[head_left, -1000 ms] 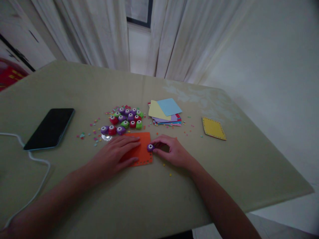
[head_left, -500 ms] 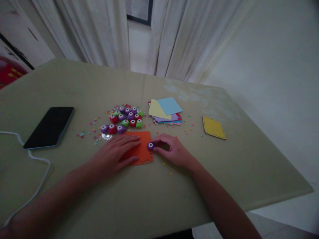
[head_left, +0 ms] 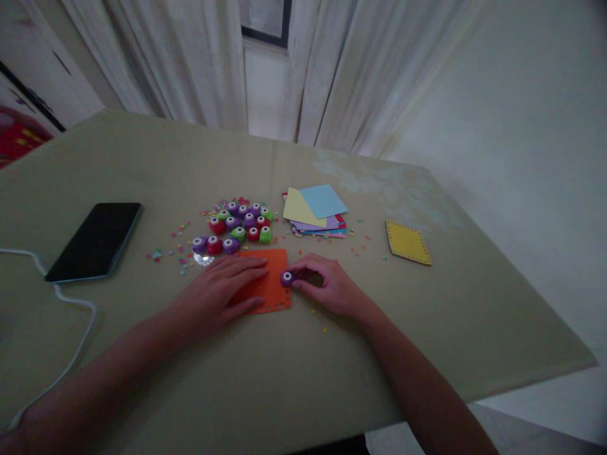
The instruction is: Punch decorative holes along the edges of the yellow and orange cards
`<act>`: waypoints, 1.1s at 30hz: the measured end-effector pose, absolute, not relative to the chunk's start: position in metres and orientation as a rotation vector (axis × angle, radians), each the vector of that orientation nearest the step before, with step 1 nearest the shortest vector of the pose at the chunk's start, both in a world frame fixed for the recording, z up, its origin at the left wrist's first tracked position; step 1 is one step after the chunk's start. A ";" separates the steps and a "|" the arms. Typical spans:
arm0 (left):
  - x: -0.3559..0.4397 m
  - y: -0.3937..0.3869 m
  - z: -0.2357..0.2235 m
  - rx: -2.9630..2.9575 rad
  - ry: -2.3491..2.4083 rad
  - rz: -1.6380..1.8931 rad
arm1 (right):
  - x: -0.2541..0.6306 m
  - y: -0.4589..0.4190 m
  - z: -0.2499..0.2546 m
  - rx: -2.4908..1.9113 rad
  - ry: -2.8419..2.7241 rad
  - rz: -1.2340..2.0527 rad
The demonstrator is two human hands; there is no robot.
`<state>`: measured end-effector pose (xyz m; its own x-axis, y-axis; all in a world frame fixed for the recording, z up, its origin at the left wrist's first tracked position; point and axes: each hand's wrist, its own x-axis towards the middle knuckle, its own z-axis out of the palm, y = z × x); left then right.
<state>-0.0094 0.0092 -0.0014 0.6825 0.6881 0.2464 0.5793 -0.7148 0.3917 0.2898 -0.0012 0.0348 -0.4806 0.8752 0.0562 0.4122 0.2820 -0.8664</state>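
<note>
An orange square of paper (head_left: 275, 272) lies on the table, with small holes punched along its lower edge and the lower part of its right edge. My left hand (head_left: 232, 284) rests flat over its left part, fingers stretched out. Between thumb and fingers, my right hand (head_left: 329, 284) grips a small purple craft punch (head_left: 287, 278) at the paper's right edge. The punch has a white top with a dark star-like mark. Beyond my left hand stand several more punches (head_left: 231, 245) in purple, red and green.
A stack of coloured paper squares (head_left: 315, 205) lies behind the orange one. Off to the right is a yellow square with punched edges (head_left: 408, 242). A dark tablet (head_left: 97, 240) and a white cable (head_left: 78, 302) lie at left. Tiny paper bits (head_left: 183, 260) are scattered around.
</note>
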 end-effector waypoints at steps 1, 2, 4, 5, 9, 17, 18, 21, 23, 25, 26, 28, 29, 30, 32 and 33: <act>-0.009 0.009 -0.002 2.612 1.011 0.552 | 0.290 -0.001 0.035 -1.150 -2.018 1.128; -0.009 0.009 -0.002 2.608 1.015 0.551 | 0.290 -0.001 0.035 -1.151 -2.017 1.129; -0.009 0.009 -0.002 2.599 1.021 0.548 | 0.290 -0.001 0.035 -1.154 -2.021 1.125; -0.009 0.009 -0.001 2.598 1.021 0.549 | 0.290 -0.001 0.035 -1.156 -2.021 1.124; -0.009 0.010 0.000 2.604 1.006 0.549 | 0.290 -0.001 0.034 -1.148 -2.015 1.131; -0.006 0.009 0.008 2.615 0.980 0.638 | 0.289 -0.002 0.028 -1.237 -1.834 1.195; -0.006 0.009 0.009 2.613 0.984 0.654 | 0.289 -0.003 0.028 -1.264 -1.810 1.193; -0.006 0.008 0.011 2.613 1.005 0.680 | 0.290 -0.002 0.029 -1.359 -1.771 1.174; -0.005 0.008 0.011 2.626 1.003 0.677 | 0.291 0.000 0.032 -1.412 -1.749 1.199; -0.005 0.008 0.011 2.642 0.991 0.668 | 0.291 0.004 0.034 -1.435 -1.722 1.266; -0.005 0.008 0.011 2.647 0.988 0.662 | 0.290 0.006 0.036 -1.435 -1.716 1.308; -0.005 0.008 0.012 2.653 0.989 0.650 | 0.287 0.011 0.041 -1.434 -1.731 1.369; -0.005 0.009 0.012 2.655 0.990 0.641 | 0.285 0.014 0.043 -1.448 -1.755 1.382; -0.005 0.009 0.012 2.656 0.991 0.629 | 0.283 0.016 0.046 -1.474 -1.788 1.386; -0.006 0.009 0.011 2.660 0.985 0.605 | 0.278 0.020 0.051 -1.544 -1.859 1.376; -0.006 0.009 0.011 2.660 0.976 0.594 | 0.276 0.022 0.054 -1.577 -1.889 1.372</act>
<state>-0.0058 0.0089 0.0111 0.6930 0.6604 0.2892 0.5601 -0.7458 0.3607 0.2758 0.0218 0.0540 -0.3376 0.8862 -0.3173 0.5758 -0.0723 -0.8144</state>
